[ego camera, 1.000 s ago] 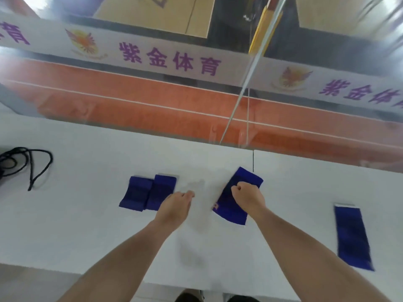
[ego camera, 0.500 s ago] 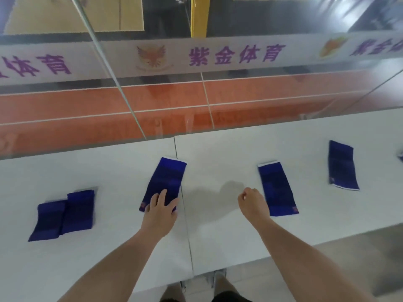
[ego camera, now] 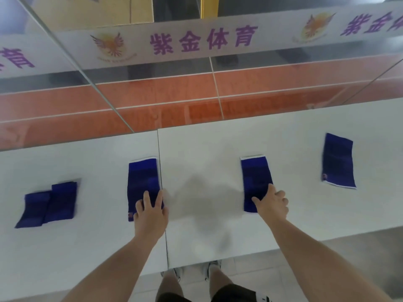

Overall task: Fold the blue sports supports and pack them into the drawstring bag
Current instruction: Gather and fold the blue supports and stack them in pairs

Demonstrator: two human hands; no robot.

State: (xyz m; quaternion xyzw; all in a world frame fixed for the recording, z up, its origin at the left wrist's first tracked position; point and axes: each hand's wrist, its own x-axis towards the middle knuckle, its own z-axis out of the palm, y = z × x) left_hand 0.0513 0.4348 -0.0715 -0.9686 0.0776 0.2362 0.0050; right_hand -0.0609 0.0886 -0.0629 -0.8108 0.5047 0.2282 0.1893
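Here, each hand (ego camera: 150, 211) (ego camera: 271, 203) presses (palm down) a flat blue support (ego camera: 142, 179) (ego camera: 256, 177).

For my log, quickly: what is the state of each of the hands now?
Left hand: open, fingers flat on the near end of a blue support.
Right hand: open, fingers spread on another blue support.

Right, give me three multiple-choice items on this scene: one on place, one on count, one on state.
1. Where is the left hand?
A. on the support beside the table seam
B. on the folded pair
C. off the table

2. How many supports lie flat, unfolded?
A. one
B. three
C. five

3. What is the right hand doing?
A. lifting a support
B. resting on the near end of a support
C. touching nothing

Answers: A, its fingers lie on the support beside the table seam; B, seam, middle support, far-right support; B, the hand rests on its near end.
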